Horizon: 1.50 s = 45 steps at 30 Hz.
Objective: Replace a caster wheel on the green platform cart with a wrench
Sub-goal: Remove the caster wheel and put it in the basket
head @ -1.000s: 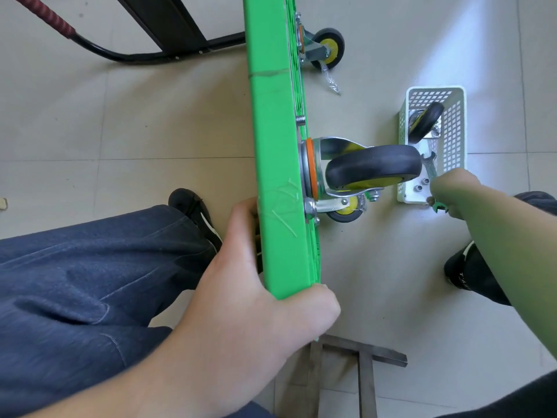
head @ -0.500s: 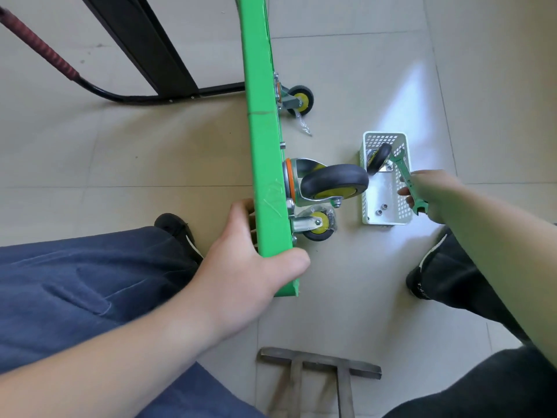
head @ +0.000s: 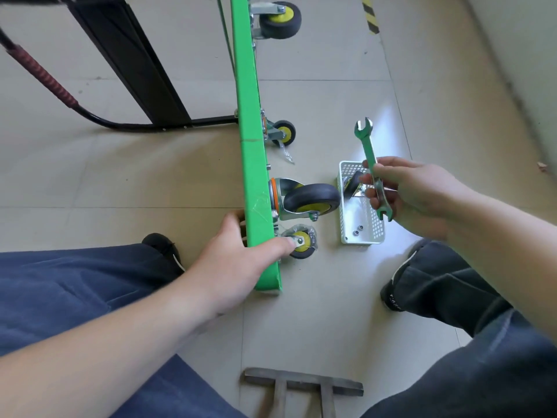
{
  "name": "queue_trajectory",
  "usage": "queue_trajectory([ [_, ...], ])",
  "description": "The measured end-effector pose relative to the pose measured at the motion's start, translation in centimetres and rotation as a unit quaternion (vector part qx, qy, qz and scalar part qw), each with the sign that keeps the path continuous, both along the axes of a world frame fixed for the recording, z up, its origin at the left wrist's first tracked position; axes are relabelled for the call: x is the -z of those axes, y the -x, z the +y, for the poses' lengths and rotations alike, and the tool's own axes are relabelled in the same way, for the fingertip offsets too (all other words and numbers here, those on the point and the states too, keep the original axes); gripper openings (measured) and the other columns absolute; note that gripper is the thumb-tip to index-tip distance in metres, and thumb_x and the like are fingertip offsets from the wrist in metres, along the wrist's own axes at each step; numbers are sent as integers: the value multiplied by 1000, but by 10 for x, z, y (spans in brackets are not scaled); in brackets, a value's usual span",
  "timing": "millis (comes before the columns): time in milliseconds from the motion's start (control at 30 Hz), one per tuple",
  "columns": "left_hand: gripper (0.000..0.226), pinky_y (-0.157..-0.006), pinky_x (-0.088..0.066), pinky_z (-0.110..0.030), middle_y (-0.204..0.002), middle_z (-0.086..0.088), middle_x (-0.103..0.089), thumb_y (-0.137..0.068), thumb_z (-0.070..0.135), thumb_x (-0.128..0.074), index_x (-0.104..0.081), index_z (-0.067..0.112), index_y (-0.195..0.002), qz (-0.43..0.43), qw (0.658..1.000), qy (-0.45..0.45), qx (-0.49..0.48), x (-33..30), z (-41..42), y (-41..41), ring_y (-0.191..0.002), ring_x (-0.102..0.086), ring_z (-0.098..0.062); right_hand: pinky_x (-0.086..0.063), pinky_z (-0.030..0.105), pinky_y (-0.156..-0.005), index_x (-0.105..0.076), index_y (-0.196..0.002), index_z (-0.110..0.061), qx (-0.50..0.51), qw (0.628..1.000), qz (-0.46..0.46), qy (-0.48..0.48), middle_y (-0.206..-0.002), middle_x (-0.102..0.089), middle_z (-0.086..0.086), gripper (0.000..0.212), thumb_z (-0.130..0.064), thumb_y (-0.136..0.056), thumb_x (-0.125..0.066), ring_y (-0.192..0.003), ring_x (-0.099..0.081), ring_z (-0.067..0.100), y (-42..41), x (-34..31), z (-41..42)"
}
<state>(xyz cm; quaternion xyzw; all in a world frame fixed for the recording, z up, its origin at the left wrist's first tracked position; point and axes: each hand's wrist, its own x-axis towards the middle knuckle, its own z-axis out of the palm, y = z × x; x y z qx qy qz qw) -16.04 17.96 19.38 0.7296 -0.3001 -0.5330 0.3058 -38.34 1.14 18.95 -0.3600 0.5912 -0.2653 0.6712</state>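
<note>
The green platform cart (head: 250, 152) stands on its side edge on the tiled floor, its wheels facing right. My left hand (head: 238, 257) grips its near end, thumb across the green edge. A large black caster wheel (head: 310, 200) with a yellow hub sticks out of the deck near that hand. Below it sits a smaller caster (head: 301, 241) wrapped in clear plastic. My right hand (head: 416, 194) holds a green open-ended wrench (head: 372, 164) by its shaft, raised above a white basket (head: 361, 233), jaws pointing away from me.
The basket holds another black wheel (head: 354, 184) and a few nuts (head: 357, 230). Two more casters (head: 280, 19) (head: 283, 132) sit farther along the cart. The cart's black handle frame (head: 141, 67) lies at the left. A metal bracket (head: 301, 384) lies on the floor in front of me.
My right hand has lifted the wrench out of the basket and raised it above the basket. My left hand has kept its grip on the cart edge. The camera has pulled back.
</note>
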Motion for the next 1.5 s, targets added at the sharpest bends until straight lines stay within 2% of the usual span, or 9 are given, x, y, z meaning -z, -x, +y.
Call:
queue_trajectory([
  [133,81,-107,-50,-45,-116,13,-76,-54,69,-78,-58,38,-126,24,1000,8,-14,-2,-9,-4,-113,-71,-15,-45,29,-62,-67,-110,-4,-56,998,-17,-1,-93,-73,10,14,-6,-102,-56,-68,-55,17,-11,-32,39],
  [300,81,-110,-47,-44,-119,9,-75,-55,71,-74,-62,30,-124,16,1000,-9,-20,-9,-25,-7,-114,-70,-16,-38,25,-54,-70,-101,-3,-93,995,-10,-37,-77,-66,8,14,1,-98,-56,-57,-48,16,-22,-39,86],
  [467,52,-104,-48,-38,-118,4,-74,-79,53,-71,-63,23,-121,-15,999,20,-26,-20,-56,-18,-113,-69,-18,-24,35,-62,-74,-92,-19,-118,991,41,-44,-78,-64,-1,19,-14,-99,-57,-67,-43,20,-25,-25,110],
  [600,35,-96,-48,-35,-118,6,-74,-93,37,-71,-61,22,-123,-36,999,21,-2,-27,-80,-30,-113,-69,-17,-31,40,-66,-73,-100,-20,-124,990,47,-39,-81,-68,-2,13,-24,-101,-61,-69,-47,19,-23,-20,117],
  [767,69,-96,-57,-43,-114,6,-69,-84,34,-76,-38,31,-141,-154,985,18,78,-34,-100,-31,-101,-70,-19,-56,28,-68,-67,-105,-6,-133,989,8,-59,-82,-72,4,12,-14,-103,-58,-65,-61,16,-26,-18,121],
  [933,112,-76,-62,-45,-104,-2,-65,-88,22,-72,10,39,-162,-284,952,-7,118,-49,-118,-21,-83,-69,-26,-55,34,-74,-64,-104,-14,-202,977,24,-60,-87,-77,5,9,-19,-103,-57,-73,-72,15,-28,-14,126],
  [1000,117,-56,-53,-38,-87,-7,-61,-90,20,-69,22,37,-161,-318,935,-40,151,-54,-120,-16,-66,-62,-26,-54,34,-72,-62,-104,-14,-217,974,25,-64,-87,-78,4,8,-20,-103,-57,-73,-71,14,-30,-13,127],
  [1200,118,-37,-34,-25,-76,-7,-55,-93,21,-66,32,35,-157,-338,917,-66,200,-57,-118,-12,-49,-51,-20,-60,37,-73,-63,-103,-13,-233,970,13,-64,-89,-78,4,8,-20,-101,-60,-72,-69,16,-33,-14,123],
  [1500,115,-44,-34,-25,-100,-12,-53,-95,21,-62,35,37,-155,-349,913,-54,204,-48,-122,-15,-55,-55,-20,-64,47,-78,-66,-99,-6,-240,967,6,-82,-85,-77,8,12,-18,-97,-66,-72,-69,21,-39,-14,118],
])
